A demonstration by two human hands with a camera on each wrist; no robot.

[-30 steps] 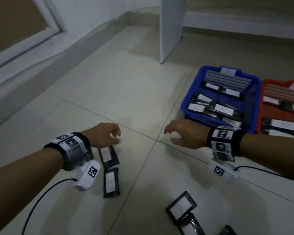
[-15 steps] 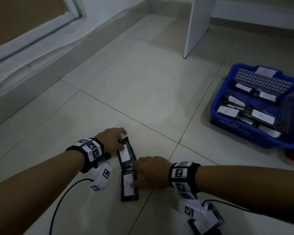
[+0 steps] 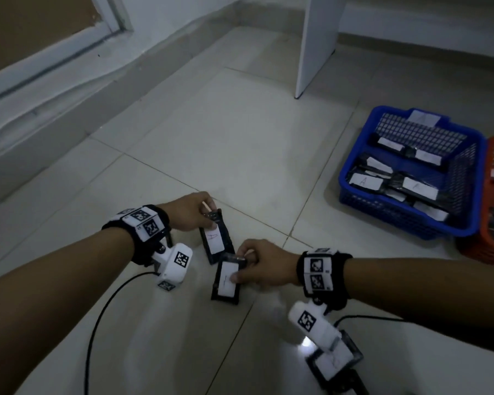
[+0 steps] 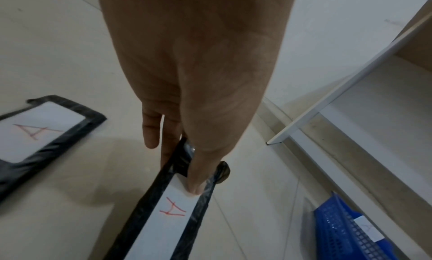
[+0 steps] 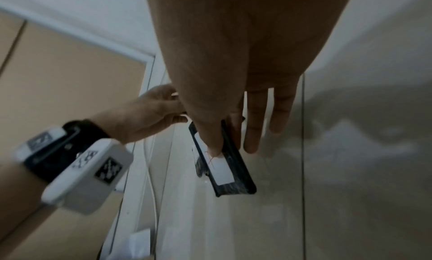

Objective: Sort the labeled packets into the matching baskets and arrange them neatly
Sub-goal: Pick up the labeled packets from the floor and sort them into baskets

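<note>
Two black packets with white labels lie close together on the tiled floor. My left hand (image 3: 208, 215) pinches the far end of the upper packet (image 3: 216, 240), thumb on its label marked A (image 4: 173, 217). My right hand (image 3: 238, 269) pinches the top of the lower packet (image 3: 227, 277), thumb on its label (image 5: 221, 167), whose red mark is partly covered. The pinched ends look slightly raised off the floor. The blue basket (image 3: 405, 223) at the right holds several labeled packets, and the orange basket (image 3: 485, 246) sits beside it at the frame edge.
More black labeled packets (image 3: 334, 363) lie on the floor under my right wrist. A white furniture panel (image 3: 314, 44) stands behind the blue basket. A raised wall step (image 3: 54, 89) runs along the left. Cables trail from both wrist cameras.
My right hand has swung left from beside the blue basket to the lower packet and taken hold of it. My left hand has closed on the upper packet's end.
</note>
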